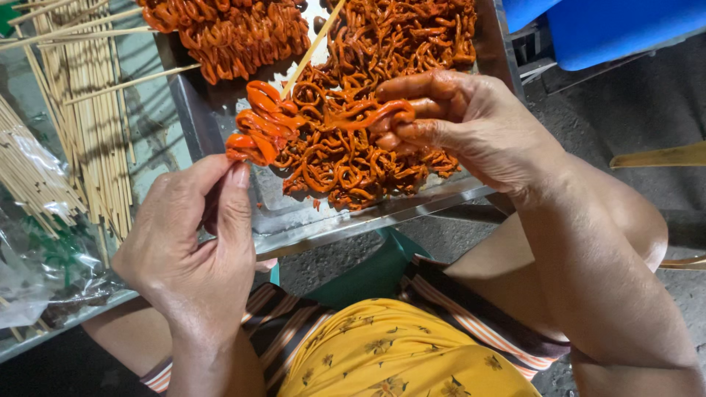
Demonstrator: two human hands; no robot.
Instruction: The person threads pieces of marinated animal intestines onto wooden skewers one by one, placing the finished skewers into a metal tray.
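Note:
My left hand [193,235] pinches the lower end of a bamboo skewer [315,45] that slants up to the right, with orange-red coiled meat strips [259,126] threaded on it. My right hand [471,121] grips another orange strip [375,114] between thumb and fingers, right beside the skewered pieces. Both hands hover over a metal tray [353,217] heaped with the same orange coiled strips [353,158].
A second pile of threaded orange strips [228,33] lies at the tray's far left. Loose bamboo skewers [81,110] are spread on the left, with crumpled clear plastic [37,272] below them. A blue container [618,22] sits top right. My lap in yellow floral cloth [397,353] is below.

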